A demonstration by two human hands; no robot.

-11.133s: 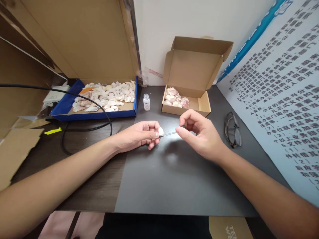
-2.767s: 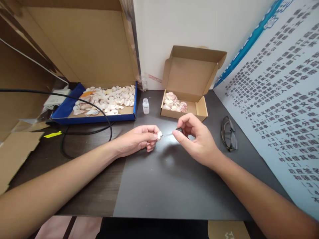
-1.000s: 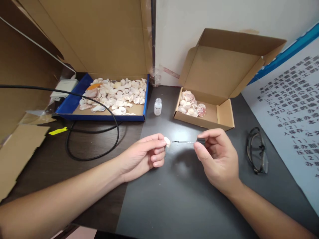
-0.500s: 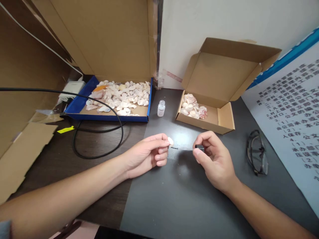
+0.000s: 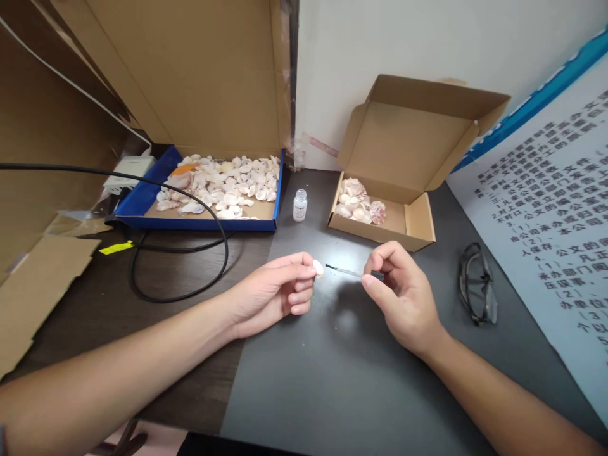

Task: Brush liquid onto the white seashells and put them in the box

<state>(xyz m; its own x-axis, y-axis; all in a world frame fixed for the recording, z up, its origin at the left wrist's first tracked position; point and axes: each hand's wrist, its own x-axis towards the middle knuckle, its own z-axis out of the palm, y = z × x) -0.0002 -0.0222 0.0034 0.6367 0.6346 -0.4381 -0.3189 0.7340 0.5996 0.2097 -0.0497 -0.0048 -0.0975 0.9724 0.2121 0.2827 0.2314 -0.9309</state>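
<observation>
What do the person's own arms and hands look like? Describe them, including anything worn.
The left hand and right hand are bare: no gloves, rings or watch show. The left forearm and right forearm are uncovered, without visible markings. A greyish sliver at the lower left edge may be a sleeve.

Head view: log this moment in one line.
left hand: pinching shell | right hand: holding brush | brush tip: close to shell, small gap | bottle: uncapped, upright between blue box and brown box
</observation>
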